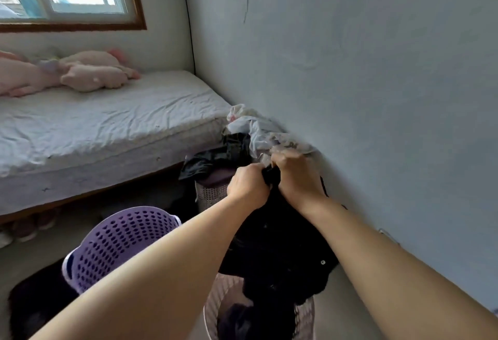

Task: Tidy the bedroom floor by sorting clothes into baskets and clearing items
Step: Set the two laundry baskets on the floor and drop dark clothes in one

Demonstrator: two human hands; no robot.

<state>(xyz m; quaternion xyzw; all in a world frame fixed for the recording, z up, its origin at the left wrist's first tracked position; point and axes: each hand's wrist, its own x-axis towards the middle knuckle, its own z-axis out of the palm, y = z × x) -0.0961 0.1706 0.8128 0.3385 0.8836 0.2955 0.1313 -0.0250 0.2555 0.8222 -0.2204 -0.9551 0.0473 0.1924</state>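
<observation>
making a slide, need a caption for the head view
Both hands hold a black garment above a pale basket, beside a purple basket.

Home bedroom (bed [107, 124], plush toys [91, 75])

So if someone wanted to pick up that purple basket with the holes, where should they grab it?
Probably by the rim of the purple basket. It lies tipped on its side, beside the left forearm, so the handle cut-out near its lower left edge faces outward. Coming from the left and curling fingers through that slot looks easiest; the rounded perforated wall offers little to hold.
</observation>
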